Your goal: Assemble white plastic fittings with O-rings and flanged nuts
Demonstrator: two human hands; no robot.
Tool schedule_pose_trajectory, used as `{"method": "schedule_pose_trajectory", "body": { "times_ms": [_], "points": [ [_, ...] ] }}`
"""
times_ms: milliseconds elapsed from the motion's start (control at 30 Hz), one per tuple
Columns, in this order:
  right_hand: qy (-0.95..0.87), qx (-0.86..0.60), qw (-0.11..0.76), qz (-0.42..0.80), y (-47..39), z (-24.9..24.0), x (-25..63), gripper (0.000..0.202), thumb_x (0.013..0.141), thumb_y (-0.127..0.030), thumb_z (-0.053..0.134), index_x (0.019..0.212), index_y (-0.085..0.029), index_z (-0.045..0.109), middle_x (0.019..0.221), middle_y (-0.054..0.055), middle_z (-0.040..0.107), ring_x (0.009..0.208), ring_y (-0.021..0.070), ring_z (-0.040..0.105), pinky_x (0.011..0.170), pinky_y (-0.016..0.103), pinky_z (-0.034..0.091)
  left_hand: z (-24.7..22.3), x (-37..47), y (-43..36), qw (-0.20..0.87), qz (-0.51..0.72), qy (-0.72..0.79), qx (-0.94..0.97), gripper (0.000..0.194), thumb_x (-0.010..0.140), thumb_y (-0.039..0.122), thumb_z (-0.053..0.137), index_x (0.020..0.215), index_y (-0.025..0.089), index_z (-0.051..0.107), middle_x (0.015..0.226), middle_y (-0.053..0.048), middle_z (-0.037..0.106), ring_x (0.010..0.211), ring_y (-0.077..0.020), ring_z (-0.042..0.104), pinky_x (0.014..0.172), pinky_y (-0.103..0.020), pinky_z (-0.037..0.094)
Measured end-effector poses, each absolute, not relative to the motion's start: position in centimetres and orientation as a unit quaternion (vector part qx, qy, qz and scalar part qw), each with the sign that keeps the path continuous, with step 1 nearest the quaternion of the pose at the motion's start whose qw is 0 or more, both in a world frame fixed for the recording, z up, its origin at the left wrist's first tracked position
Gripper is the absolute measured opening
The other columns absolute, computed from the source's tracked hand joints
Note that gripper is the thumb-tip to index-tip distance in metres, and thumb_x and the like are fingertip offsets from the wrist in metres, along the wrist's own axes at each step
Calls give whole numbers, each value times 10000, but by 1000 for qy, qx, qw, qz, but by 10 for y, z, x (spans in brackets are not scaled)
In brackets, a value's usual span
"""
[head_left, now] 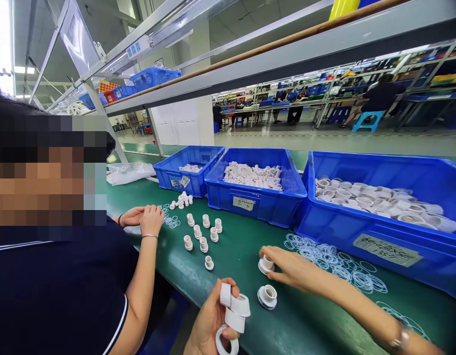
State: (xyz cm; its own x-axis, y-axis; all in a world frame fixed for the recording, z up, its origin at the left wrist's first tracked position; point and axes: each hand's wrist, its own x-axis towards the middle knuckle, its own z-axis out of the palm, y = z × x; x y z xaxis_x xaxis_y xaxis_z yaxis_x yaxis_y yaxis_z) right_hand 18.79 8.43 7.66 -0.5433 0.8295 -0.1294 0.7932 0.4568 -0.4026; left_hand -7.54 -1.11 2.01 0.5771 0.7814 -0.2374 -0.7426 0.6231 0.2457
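Note:
Several white plastic rings are bunched in my left hand, its fingers curled round them near the table's front edge. My right hand reaches in from the right, fingers closed round a white flanged fitting that stands upright on the table. Just in front of it, another white flanged fitting stands upright, untouched. Thin translucent rings lie in a loose heap behind my right forearm. To the left, several smaller white fittings stand upright in loose rows.
Blue bins with white parts line the back of the green table. A co-worker sits at the left, both hands together near more thin rings. A metal shelf crosses above the bins.

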Motion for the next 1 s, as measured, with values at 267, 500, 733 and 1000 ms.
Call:
{"method": "schedule_pose_trajectory", "body": {
  "times_ms": [267, 500, 733, 1000],
  "points": [
    [-836, -475, 141, 236, 22, 125, 187, 321, 1059, -503, 370, 1148, -273, 575, 1163, 55, 606, 1021, 243, 606, 871, 395, 476, 67, -86, 23, 751, 385, 244, 477, 346, 915, 555, 600, 980, 224, 672, 868, -26, 542, 626, -98, 445, 439, -186, 310],
    [-861, -391, 134, 297, -13, 128, 140, 207, 1080, -411, 410, 1090, -279, 570, 1119, 15, 569, 918, 197, 577, 805, 352, 446, 114, -140, 89, 489, 283, 268, 781, 335, 673, -11, 616, 530, 292, 602, 613, 6, 360, 679, -179, 257, 840, -393, 311],
    [-838, -389, 137, 359, -4, 136, 147, 271, 1070, -490, 419, 986, -270, 552, 1150, -2, 578, 971, 187, 576, 874, 336, 441, 84, -121, 97, 468, 227, 237, 821, 354, 553, -36, 555, 434, 285, 463, 566, 20, 335, 657, -167, 180, 840, -434, 226],
    [-822, -478, 176, 253, 47, 124, 136, 197, 1007, -441, 477, 1060, -252, 491, 1051, 31, 627, 872, 219, 600, 763, 371, 472, 88, -130, 109, 586, 307, 234, 712, 267, 562, 21, 745, 560, 256, 618, 626, 0, 505, 702, -183, 369, 949, -488, 331]
  ]
}}
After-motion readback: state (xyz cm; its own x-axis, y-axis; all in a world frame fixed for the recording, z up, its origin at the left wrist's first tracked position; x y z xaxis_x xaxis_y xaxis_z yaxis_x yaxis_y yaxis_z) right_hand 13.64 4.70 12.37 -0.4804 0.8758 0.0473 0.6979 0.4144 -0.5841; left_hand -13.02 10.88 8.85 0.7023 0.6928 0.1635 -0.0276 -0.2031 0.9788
